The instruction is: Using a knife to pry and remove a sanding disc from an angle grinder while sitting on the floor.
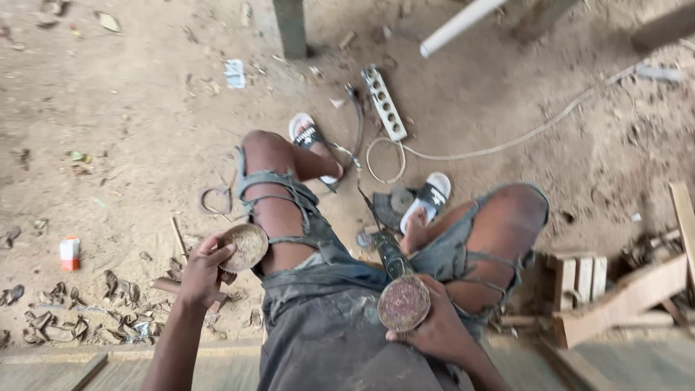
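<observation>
While seated, two hands: left hand [205, 269] grips one disc [245, 246], right hand [434, 329] one grinder [400, 289].

Left hand [205, 269] holding disc [244, 247] beside left thigh, right hand [434, 331] gripping grinder [397, 279] between knees, power strip [384, 102] ahead

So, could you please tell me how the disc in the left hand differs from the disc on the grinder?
The loose disc is pale tan; the grinder's disc is dark reddish-brown. The loose disc is pinched by the left hand beside the knee, while the grinder's disc sits on the tool over the lap, steadied by the right hand. Both are round, rough and similar in size.
</observation>
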